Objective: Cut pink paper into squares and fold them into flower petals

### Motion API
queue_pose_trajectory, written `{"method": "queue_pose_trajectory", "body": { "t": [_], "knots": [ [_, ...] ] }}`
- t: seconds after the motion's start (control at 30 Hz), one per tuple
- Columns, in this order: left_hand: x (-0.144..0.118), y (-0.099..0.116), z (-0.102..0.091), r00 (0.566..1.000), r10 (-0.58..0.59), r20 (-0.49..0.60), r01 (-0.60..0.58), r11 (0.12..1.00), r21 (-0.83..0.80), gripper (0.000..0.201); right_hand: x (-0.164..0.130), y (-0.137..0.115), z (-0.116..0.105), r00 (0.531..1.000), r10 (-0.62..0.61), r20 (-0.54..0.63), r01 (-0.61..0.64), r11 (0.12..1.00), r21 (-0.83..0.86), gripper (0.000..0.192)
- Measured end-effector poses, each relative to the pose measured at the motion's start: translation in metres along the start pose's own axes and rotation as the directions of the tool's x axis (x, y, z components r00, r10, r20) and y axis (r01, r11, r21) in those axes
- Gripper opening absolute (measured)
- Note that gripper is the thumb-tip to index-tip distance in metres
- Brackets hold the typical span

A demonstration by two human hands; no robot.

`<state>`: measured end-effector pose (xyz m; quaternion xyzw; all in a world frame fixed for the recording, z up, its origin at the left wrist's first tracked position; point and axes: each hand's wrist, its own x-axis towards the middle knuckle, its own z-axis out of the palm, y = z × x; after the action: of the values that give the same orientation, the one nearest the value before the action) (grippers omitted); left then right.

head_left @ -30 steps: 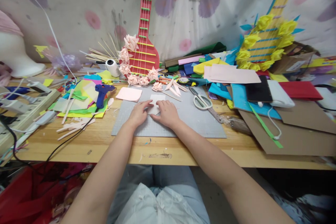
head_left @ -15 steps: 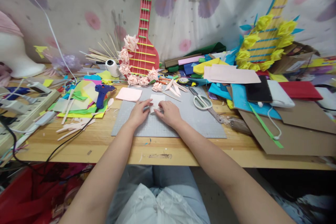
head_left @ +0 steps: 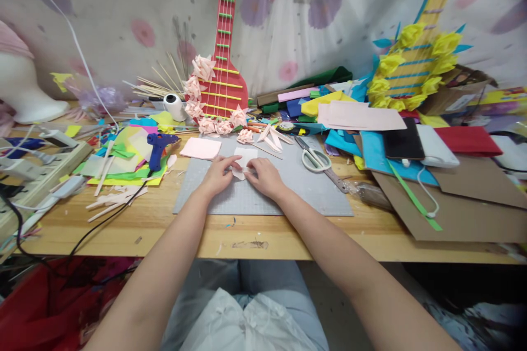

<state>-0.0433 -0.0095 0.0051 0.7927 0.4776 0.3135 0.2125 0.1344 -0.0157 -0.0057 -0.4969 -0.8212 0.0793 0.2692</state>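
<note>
Both hands, left hand [head_left: 217, 176] and right hand [head_left: 265, 175], pinch the small pale pink paper square [head_left: 244, 160] on the grey cutting mat [head_left: 307, 189]. Line the edges up squarely before pressing the crease flat.

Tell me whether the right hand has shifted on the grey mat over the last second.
No, the right hand stays on the pale paper, equally left of the scissors.

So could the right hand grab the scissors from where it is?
Probably yes. The right hand rests on the pale paper, and the scissors lie open to view just to its right on the grey mat, with nothing between them.
</note>
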Motion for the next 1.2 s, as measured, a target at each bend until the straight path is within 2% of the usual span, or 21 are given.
{"method": "queue_pose_trajectory", "body": {
  "t": [0.1, 0.2, 0.4, 0.67, 0.9, 1.2],
  "knots": [
    [0.001, 0.002, -0.001, 1.000, -0.004, 0.022, 0.004, 1.000, 0.001, 0.058, 0.000, -0.001, 0.001, 1.000, 0.009, 0.011, -0.008, 1.000, -0.017, 0.013],
    [0.002, 0.004, -0.001, 0.999, -0.031, 0.043, 0.032, 0.999, -0.010, 0.049, 0.000, -0.001, 0.001, 1.000, 0.005, 0.019, -0.005, 1.000, -0.023, 0.010],
    [0.007, 0.000, 0.006, 0.999, -0.046, -0.003, 0.046, 0.998, 0.044, 0.038, -0.001, -0.002, 0.001, 1.000, -0.003, 0.022, 0.004, 0.999, -0.041, 0.008],
    [0.013, -0.005, 0.012, 0.993, -0.103, -0.051, 0.107, 0.991, 0.084, 0.045, -0.001, -0.002, 0.000, 1.000, 0.000, 0.024, 0.001, 0.999, -0.047, 0.011],
    [0.009, -0.001, 0.015, 0.998, -0.047, -0.046, 0.055, 0.980, 0.192, 0.046, -0.001, -0.004, -0.003, 0.999, 0.000, 0.037, 0.002, 0.999, -0.054, 0.011],
    [0.008, 0.002, 0.017, 0.997, -0.022, -0.067, 0.040, 0.959, 0.280, 0.021, -0.001, -0.003, 0.000, 0.999, 0.000, 0.036, 0.002, 0.998, -0.064, 0.012]
  ]
}}
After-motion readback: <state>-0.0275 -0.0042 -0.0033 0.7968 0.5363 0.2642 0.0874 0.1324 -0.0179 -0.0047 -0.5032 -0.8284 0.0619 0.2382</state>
